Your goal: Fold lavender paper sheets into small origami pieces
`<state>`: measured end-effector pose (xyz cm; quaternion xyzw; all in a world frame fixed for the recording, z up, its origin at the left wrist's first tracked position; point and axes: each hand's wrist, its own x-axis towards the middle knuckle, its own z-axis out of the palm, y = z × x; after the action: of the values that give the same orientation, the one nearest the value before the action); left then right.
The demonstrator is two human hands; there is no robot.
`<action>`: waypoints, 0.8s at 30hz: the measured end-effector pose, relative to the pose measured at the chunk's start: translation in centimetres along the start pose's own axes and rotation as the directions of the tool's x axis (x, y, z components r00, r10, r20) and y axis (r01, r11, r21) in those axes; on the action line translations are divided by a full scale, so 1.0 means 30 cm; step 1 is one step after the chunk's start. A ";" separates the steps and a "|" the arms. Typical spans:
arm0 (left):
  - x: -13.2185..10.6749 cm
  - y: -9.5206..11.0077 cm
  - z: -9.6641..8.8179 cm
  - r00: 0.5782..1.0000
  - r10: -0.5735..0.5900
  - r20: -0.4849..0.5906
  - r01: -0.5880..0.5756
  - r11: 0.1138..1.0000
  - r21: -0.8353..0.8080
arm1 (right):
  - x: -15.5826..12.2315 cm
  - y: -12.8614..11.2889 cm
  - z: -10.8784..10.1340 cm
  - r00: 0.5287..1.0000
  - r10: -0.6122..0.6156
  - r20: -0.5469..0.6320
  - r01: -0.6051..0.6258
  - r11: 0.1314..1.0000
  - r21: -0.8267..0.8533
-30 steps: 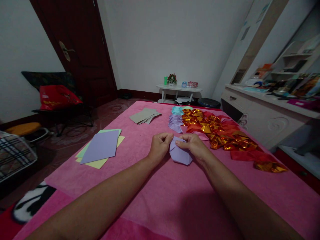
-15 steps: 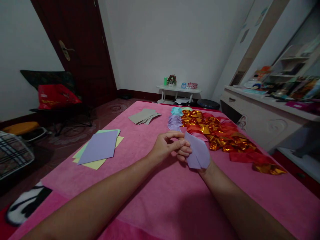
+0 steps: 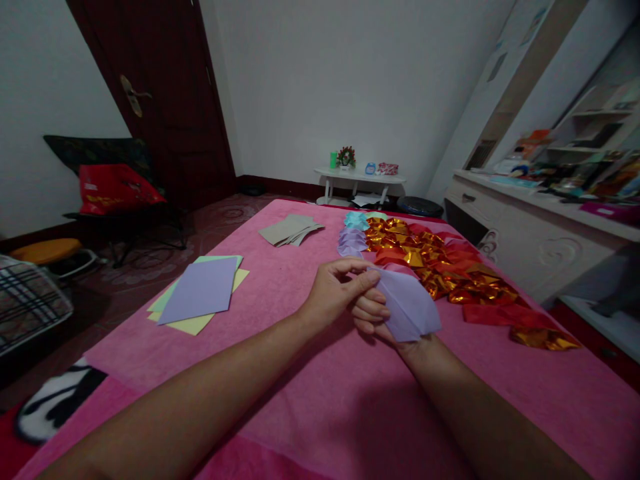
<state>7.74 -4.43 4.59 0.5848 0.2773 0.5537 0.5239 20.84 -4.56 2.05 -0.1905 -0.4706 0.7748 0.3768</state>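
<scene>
Both of my hands meet over the middle of the pink cloth (image 3: 310, 400). My right hand (image 3: 373, 313) lies mostly hidden under a folded lilac paper piece (image 3: 407, 307), its fingertips curled around the piece's left edge. My left hand (image 3: 337, 287) pinches the top left corner of that same piece with thumb and forefinger. The piece is tilted up off the cloth, its flat face toward me.
A stack of lilac, green and yellow sheets (image 3: 200, 293) lies at the left. Grey squares (image 3: 290, 230) sit further back. A row of folded lilac pieces (image 3: 351, 241) and gold-and-red foil pieces (image 3: 440, 270) runs along the right. A white cabinet (image 3: 530, 233) stands at the right.
The lilac piece was lifted off the cloth and turned over onto my right hand, then opened wider. My left hand shifted right onto its corner.
</scene>
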 end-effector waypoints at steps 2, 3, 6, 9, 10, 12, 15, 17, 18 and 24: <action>0.008 0.006 -0.007 0.996 0.085 -0.017 -0.085 0.996 -0.004 | -0.002 -0.006 -0.001 1.000 -0.006 0.004 0.006 1.000 0.012; 0.012 0.008 -0.012 0.992 0.121 -0.022 -0.122 0.993 -0.010 | -0.002 -0.011 -0.004 1.000 -0.011 -0.009 0.012 1.000 0.015; 0.022 0.005 -0.034 0.988 0.152 -0.021 -0.152 0.988 -0.025 | -0.004 -0.038 -0.026 0.993 -0.018 -0.120 0.009 0.997 -0.075; 0.030 -0.024 -0.066 1.000 0.003 -0.026 -0.006 0.996 -0.089 | -0.009 -0.074 -0.056 0.960 -0.071 -0.269 0.009 0.974 -0.226; 0.032 -0.039 -0.078 0.996 -0.082 -0.024 0.078 0.988 -0.136 | -0.011 -0.085 -0.064 0.944 -0.087 -0.318 -0.012 0.955 -0.298; 0.039 -0.070 -0.105 0.979 -0.204 -0.007 0.199 0.962 -0.189 | -0.015 -0.100 -0.075 0.918 -0.122 -0.379 -0.064 0.895 -0.441; 0.052 -0.103 -0.144 0.934 -0.334 0.125 0.343 0.937 -0.060 | -0.012 -0.104 -0.074 0.921 -0.150 -0.359 -0.106 0.791 -0.603; 0.060 -0.111 -0.169 0.893 -0.409 0.186 0.409 0.912 0.044 | -0.006 -0.097 -0.069 0.927 -0.156 -0.342 -0.116 0.747 -0.655; 0.064 -0.111 -0.181 0.883 -0.429 0.191 0.421 0.904 0.082 | -0.002 -0.092 -0.068 0.927 -0.155 -0.340 -0.117 0.745 -0.657; 0.079 -0.116 -0.271 0.899 -0.419 0.129 0.358 0.871 0.337 | 0.020 -0.045 -0.098 0.907 -0.214 -0.364 -0.091 0.743 -0.663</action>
<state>1.57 1.24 0.92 0.6425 0.4183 0.3260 0.5531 22.90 -2.02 1.83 -0.4570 -0.6303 0.4827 0.4012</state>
